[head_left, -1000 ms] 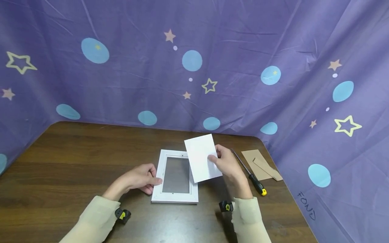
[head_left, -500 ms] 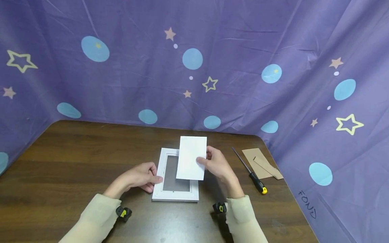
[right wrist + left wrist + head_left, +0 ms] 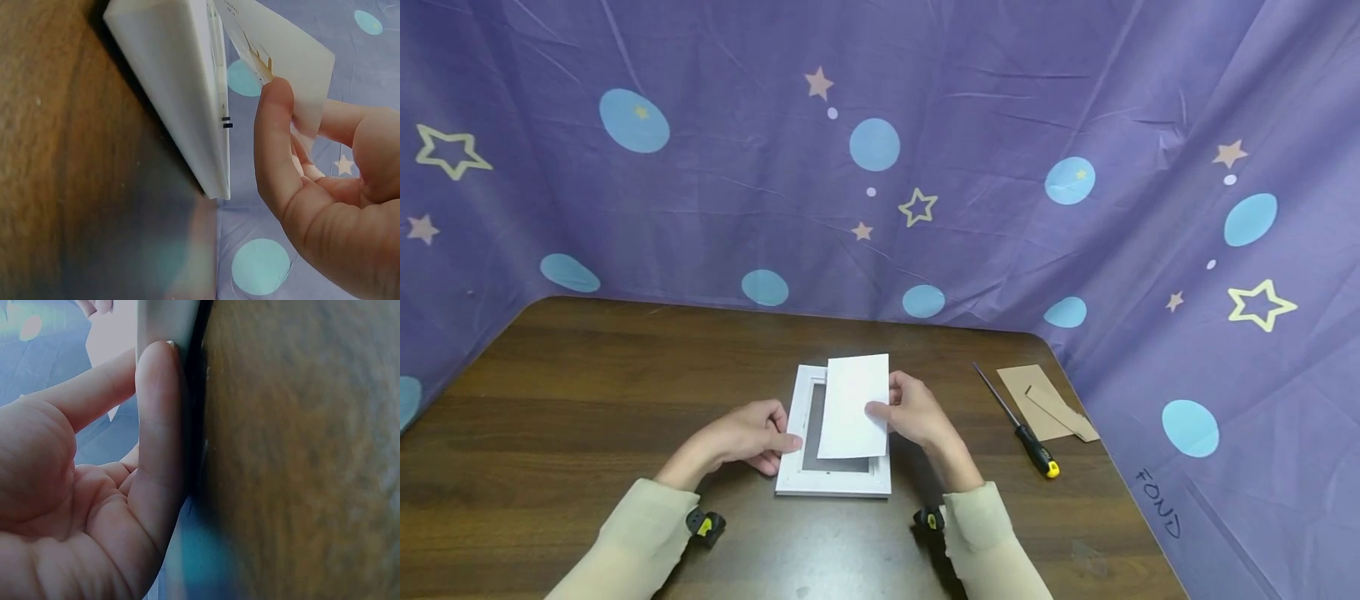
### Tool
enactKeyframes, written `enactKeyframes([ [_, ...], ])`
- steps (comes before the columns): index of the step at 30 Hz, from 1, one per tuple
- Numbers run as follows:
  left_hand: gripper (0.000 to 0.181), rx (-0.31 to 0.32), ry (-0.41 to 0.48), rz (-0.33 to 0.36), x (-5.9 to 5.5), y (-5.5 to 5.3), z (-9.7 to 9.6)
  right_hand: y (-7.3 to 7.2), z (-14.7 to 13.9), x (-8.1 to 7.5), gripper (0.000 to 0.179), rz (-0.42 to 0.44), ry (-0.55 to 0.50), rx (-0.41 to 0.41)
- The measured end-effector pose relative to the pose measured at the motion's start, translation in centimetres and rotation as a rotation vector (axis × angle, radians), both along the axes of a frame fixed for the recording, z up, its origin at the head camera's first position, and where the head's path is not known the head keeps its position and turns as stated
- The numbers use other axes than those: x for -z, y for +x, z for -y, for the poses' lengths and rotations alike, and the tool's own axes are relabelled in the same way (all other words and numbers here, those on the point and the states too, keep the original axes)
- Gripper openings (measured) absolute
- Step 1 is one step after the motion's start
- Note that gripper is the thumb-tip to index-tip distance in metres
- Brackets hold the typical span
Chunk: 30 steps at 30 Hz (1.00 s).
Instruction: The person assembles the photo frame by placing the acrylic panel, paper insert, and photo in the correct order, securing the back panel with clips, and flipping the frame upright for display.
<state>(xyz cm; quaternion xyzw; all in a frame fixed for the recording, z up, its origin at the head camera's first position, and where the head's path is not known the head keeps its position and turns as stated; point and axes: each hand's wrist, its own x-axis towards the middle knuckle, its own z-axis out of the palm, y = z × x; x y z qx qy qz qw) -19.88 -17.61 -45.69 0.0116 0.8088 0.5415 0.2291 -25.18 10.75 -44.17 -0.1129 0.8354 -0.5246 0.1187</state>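
Observation:
A white picture frame (image 3: 842, 484) lies face down on the table, with a grey pane in its opening. My left hand (image 3: 748, 435) grips its left edge, thumb on top; in the left wrist view a finger (image 3: 159, 425) lies along the frame's side. Over the opening is a white sheet of paper (image 3: 850, 408), its right edge pinched by my right hand (image 3: 917, 412). The right wrist view has the sheet (image 3: 306, 56) tilted and apart from the frame (image 3: 169, 81), with a brownish print on its underside. The sheet hides much of the pane.
To the right lies a screwdriver (image 3: 1033, 450) with a black and yellow handle. Beyond it a brown backing board (image 3: 1022, 387) and a folded cardboard strut (image 3: 1060, 412) lie near the table's right edge. A purple patterned cloth (image 3: 775, 167) hangs behind the table (image 3: 587, 400).
My right hand has brought the sheet leftward and down, from beside the frame to above its opening, and straightened it. The left hand and the frame have stayed in place.

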Motion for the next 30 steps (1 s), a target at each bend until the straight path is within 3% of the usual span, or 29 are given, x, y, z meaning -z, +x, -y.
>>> enactKeyframes([
  [7, 0.032, 0.005, 0.026, -0.013, 0.15, 0.0, 0.05, 0.08, 0.19, 0.31, 0.03, 0.0, -0.007, -0.018],
  [22, 0.033, 0.003, 0.014, -0.012, 0.26, 0.05, 0.18, 0.43, 0.74, 0.58, 0.032, -0.085, 0.153, -0.011],
  [30, 0.033, 0.002, 0.015, -0.009, 0.23, 0.02, 0.16, 0.59, 0.57, 0.12, 0.045, -0.069, 0.196, -0.037],
])
